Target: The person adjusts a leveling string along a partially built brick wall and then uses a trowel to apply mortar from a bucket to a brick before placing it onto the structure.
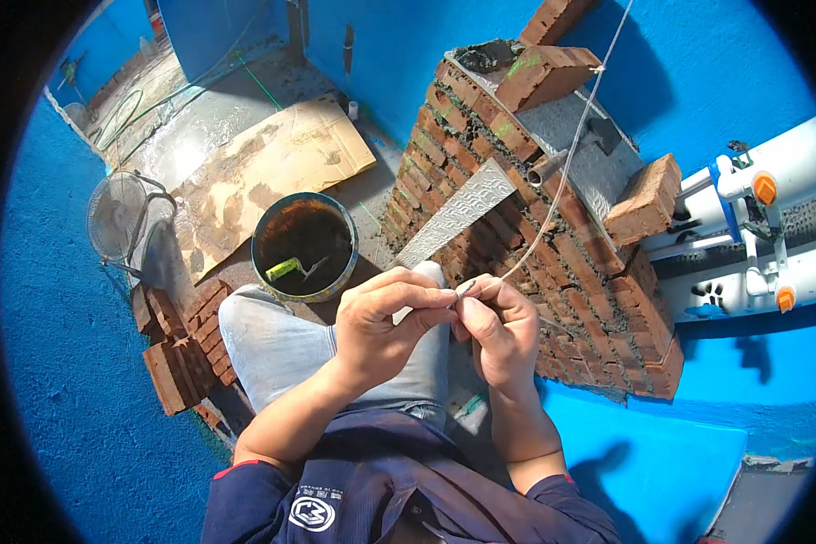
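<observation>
My left hand (388, 324) and my right hand (500, 328) meet in front of my knees, both pinched at the fingertips. Between them is a small thin grey piece (466, 287), too small to name. A white string (562, 177) runs from my right fingers up over the brickwork, past a loose brick (546, 76), and out at the top. Just beyond my hands, a pale embossed strip (458, 215) lies slanted against the brick wall (444, 136).
A round bucket (352, 263) of dark mortar holds a trowel with a yellow-green handle (284, 269). Cardboard (286, 150) covers the floor behind. Stacked bricks (179, 374) and a round wire sieve (116, 216) stand left. White pipes (793, 172) run along the blue wall, right.
</observation>
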{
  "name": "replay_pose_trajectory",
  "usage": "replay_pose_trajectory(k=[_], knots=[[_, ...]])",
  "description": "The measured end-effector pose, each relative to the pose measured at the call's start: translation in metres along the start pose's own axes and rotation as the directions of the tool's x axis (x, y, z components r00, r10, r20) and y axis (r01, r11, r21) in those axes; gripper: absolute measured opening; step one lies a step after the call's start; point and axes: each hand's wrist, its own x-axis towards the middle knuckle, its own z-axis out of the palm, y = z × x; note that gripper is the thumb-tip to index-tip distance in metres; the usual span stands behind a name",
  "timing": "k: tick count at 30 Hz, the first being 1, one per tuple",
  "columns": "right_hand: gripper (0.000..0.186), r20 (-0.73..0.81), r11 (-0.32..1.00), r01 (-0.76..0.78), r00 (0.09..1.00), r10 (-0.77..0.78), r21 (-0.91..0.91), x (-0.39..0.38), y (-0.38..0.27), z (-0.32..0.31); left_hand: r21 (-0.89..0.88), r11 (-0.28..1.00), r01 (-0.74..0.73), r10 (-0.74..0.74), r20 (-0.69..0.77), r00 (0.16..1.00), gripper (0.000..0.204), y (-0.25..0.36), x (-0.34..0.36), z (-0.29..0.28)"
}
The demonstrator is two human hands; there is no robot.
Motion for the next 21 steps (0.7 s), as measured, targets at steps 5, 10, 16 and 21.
replay_pose_trajectory(k=[5,10,16,21], knots=[[0.009,-0.013,0.999,0.033,0.999,-0.033,-0.043,0.001,0.002,-0.004,-0.343,0.905,0.253,-0.268,0.003,0.963,0.014,0.004,-0.002,0.008],[0.008,-0.009,0.997,0.046,0.999,-0.046,-0.06,-0.001,0.006,0.0,-0.558,0.671,0.489,-0.509,0.132,0.85,0.018,-0.007,-0.007,0.006],[0.009,-0.034,0.843,0.291,0.939,-0.342,-0.453,0.001,0.015,0.001,-0.799,0.216,0.561,-0.559,0.37,0.742,0.011,-0.014,-0.006,0.007],[0.007,-0.014,0.787,0.358,0.907,-0.421,-0.503,0.004,0.019,0.003,-0.803,0.062,0.593,-0.599,0.445,0.666,0.018,-0.012,-0.005,0.006]])
